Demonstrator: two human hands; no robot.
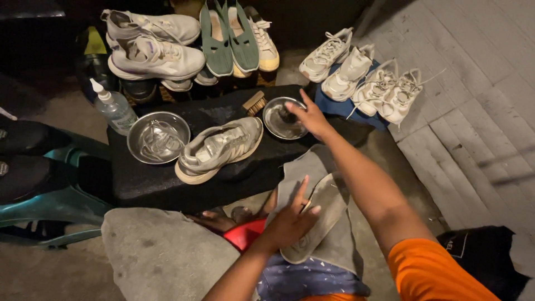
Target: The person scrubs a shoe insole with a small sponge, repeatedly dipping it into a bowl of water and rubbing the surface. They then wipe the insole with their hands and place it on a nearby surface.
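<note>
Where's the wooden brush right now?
In the head view, the wooden brush lies at the far edge of the black table, just left of the small metal bowl that the right hand reaches into, behind the grey sneaker.
</note>
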